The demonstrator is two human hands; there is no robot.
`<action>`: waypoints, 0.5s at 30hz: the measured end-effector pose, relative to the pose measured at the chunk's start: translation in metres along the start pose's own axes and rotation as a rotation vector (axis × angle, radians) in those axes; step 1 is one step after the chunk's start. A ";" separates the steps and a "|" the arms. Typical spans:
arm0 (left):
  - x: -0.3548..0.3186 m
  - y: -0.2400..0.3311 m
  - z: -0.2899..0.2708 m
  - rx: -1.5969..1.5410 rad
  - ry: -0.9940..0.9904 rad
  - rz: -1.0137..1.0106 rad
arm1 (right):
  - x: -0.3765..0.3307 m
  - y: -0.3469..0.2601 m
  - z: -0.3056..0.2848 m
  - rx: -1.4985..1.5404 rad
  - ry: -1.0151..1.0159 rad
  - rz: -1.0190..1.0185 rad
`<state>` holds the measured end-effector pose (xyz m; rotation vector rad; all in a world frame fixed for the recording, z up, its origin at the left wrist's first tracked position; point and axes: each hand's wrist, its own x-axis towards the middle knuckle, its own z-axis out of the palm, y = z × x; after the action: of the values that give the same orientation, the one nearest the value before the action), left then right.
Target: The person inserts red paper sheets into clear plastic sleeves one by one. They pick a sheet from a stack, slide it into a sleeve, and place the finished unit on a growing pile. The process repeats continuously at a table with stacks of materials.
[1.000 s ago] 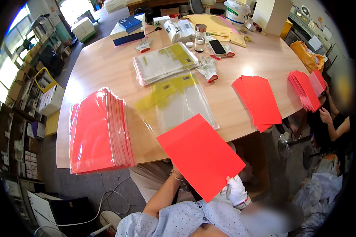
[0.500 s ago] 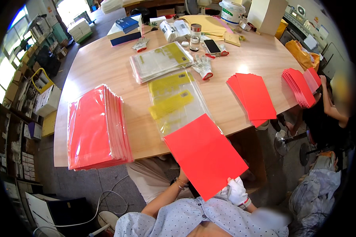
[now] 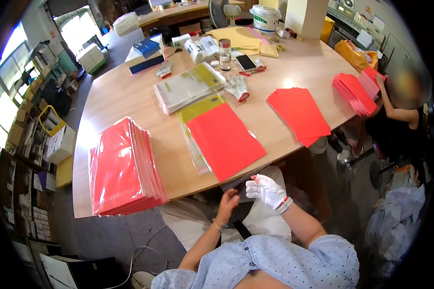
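Observation:
A red sheet (image 3: 226, 139) lies on a clear plastic bag with yellow print (image 3: 202, 107); whether it is inside the bag cannot be told. Just below the sheet's near corner is my bare left hand (image 3: 228, 203), fingers loosely curled and apart, with bracelets at the wrist. My right hand (image 3: 269, 191), in a white glove with bare fingertips showing, is close to the table's front edge. Its fingers point left, and nothing shows in them. To the left stands a thick stack of red sheets in clear bags (image 3: 123, 168). Loose red sheets (image 3: 301, 113) are fanned out on the right.
Behind the sheet are a pile of clear bags (image 3: 185, 86), a white glove (image 3: 237, 86), a phone (image 3: 246, 62) and a glass bottle (image 3: 225, 54). A co-worker (image 3: 400, 111) sits at the right by another fanned red pile (image 3: 353, 94). White plastic sacks (image 3: 395, 224) lie on the floor.
The red sheet has gone from my hands above my lap onto the clear bag on the table. Both hands have come off it and now sit below its near edge.

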<state>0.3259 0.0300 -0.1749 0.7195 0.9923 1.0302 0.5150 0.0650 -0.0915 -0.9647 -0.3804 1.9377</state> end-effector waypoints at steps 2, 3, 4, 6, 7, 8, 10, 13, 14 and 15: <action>0.004 0.015 -0.013 -0.112 0.041 -0.086 | 0.001 0.001 -0.014 -0.316 -0.065 -0.019; 0.008 0.018 -0.020 -0.147 0.050 -0.083 | 0.004 0.001 -0.005 -0.503 -0.035 -0.076; 0.014 0.025 -0.022 -0.152 0.062 -0.142 | 0.005 -0.003 0.012 -0.689 -0.012 -0.145; 0.020 0.038 -0.018 -0.004 0.149 -0.216 | 0.011 -0.007 0.039 -1.079 0.016 -0.451; 0.023 0.045 -0.015 0.070 0.189 -0.243 | 0.018 -0.010 0.049 -1.282 0.020 -0.695; 0.023 0.050 -0.012 0.123 0.215 -0.261 | 0.022 -0.011 0.056 -1.477 0.024 -0.945; 0.024 0.041 -0.014 0.059 0.233 -0.265 | 0.027 -0.009 0.066 -1.523 0.007 -0.851; 0.027 0.021 -0.024 -0.119 0.140 -0.205 | 0.036 0.001 0.069 -1.643 -0.067 -0.761; 0.027 0.020 -0.027 -0.181 0.080 -0.196 | 0.040 0.005 0.070 -1.699 -0.079 -0.764; 0.026 0.018 -0.028 -0.243 0.020 -0.188 | 0.043 0.011 0.070 -1.755 -0.091 -0.767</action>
<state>0.2979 0.0623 -0.1789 0.4090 0.9140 0.9739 0.4437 0.1033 -0.0729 -1.3393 -2.2752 0.5590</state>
